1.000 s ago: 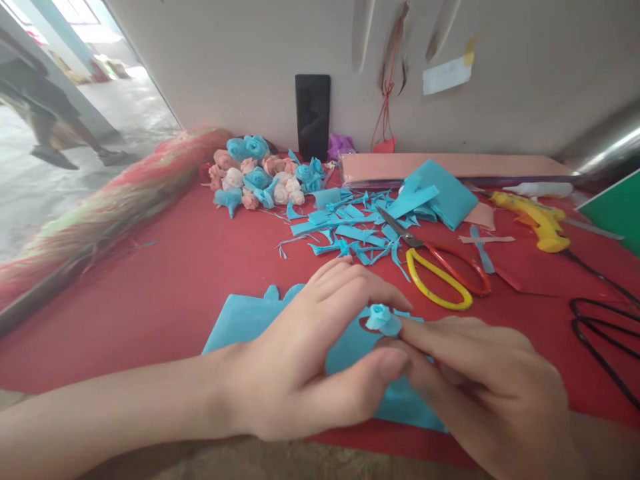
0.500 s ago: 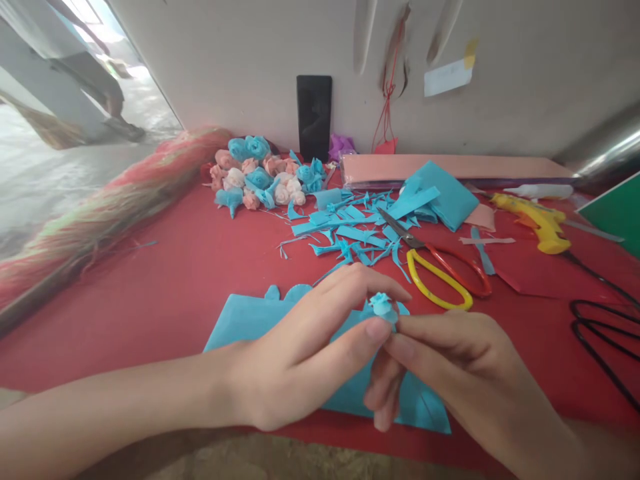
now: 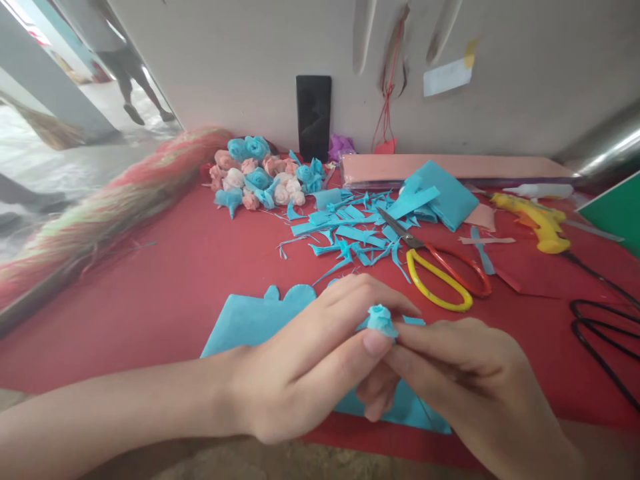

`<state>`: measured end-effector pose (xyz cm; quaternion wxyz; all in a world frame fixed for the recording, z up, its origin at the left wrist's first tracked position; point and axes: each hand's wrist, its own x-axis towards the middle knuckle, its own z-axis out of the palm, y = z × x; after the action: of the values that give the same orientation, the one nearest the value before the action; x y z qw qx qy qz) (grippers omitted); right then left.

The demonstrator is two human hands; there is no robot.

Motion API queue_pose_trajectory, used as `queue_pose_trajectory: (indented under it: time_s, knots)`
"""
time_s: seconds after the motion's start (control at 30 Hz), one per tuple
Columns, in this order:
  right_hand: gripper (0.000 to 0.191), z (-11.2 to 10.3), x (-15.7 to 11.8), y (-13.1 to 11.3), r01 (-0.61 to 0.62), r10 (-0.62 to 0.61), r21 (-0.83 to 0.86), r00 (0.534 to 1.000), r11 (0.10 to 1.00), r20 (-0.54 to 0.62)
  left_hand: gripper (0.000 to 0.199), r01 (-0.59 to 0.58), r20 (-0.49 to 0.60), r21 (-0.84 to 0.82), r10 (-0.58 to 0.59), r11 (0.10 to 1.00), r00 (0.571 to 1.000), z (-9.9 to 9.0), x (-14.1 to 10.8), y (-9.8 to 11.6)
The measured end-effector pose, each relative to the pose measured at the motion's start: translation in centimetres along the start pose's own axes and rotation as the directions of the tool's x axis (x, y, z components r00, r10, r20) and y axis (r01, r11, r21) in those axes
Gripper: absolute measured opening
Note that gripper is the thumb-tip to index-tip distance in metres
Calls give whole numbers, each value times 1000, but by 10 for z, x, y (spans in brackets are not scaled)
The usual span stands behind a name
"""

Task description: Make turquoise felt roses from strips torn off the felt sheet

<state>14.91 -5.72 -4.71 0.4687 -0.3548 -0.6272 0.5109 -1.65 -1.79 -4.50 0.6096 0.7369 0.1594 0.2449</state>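
Presently: small blue rosette [image 3: 381, 321] held above the blue sheet [image 3: 250, 319], pinched from both sides; left hand [image 3: 300, 373] has its thumb on the near face, right hand [image 3: 470, 373] grips low at the right between thumb and forefinger. Both hands hide much of the sheet. Beyond, on the red desk [image 3: 165, 287]: scissors [image 3: 416, 242] beside heaped blue scraps [image 3: 357, 233]; finished flowers [image 3: 260, 177] clustered farther left; yellow glue gun [image 3: 543, 220] at right.
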Motion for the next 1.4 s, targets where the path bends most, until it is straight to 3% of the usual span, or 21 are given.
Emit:
queue_pose_trajectory:
  time_s: [0.27, 0.47, 0.87, 1.1, 1.13, 1.27, 1.4]
  knots:
    - [21, -1, -1, -1, 100, -103, -82, 994, 992, -33, 34, -117, -1, 72, 118, 990, 993, -2, -1, -6]
    - [22, 0, -1, -3, 160, -185, -244, 979, 956, -81, 30, -156, 9, 174, 157, 972, 988, -3, -2, -5]
    - [14, 4, -5, 3, 272, -405, -569, 907, 776, -118, 31, -203, 0, 347, 216, 916, 976, -3, 0, -6]
    - [15, 3, -6, 5, 299, -435, -607, 896, 737, -87, 35, -240, 12, 341, 251, 909, 968, -4, -2, -7]
    - [14, 3, -6, 4, 256, -391, -624, 916, 739, -87, 36, -238, 14, 342, 248, 909, 969, -4, -2, -8]
    - [15, 2, -7, 2, 289, -437, -615, 894, 733, -100, 38, -252, 22, 375, 263, 892, 965, -6, 0, -9]
    - [16, 0, -7, -2, 268, -396, -629, 915, 730, -70, 34, -247, 11, 379, 262, 892, 965, -7, 2, -5]
